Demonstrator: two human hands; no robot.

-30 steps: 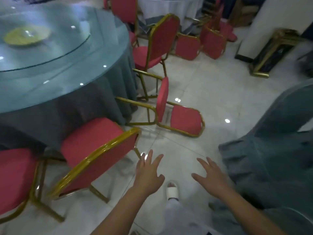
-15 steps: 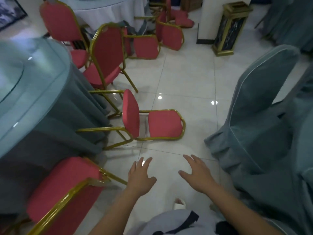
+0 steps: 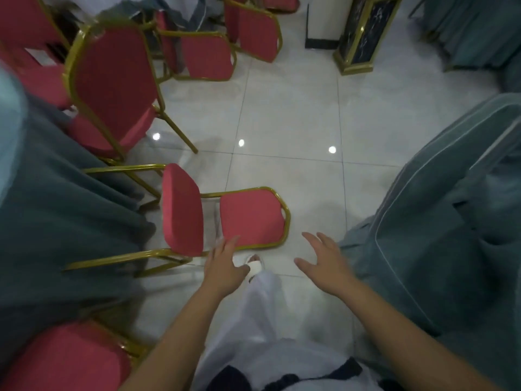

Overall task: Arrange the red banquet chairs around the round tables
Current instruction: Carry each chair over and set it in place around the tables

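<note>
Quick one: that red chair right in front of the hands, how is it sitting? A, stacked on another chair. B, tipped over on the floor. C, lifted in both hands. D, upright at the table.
B: the red chair lies on its back on the tiled floor, legs pointing sideways, and the left hand and right hand are open, gripping nothing.

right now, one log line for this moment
left hand open, near tipped chair | right hand open, empty | tipped chair on floor beside table
</note>
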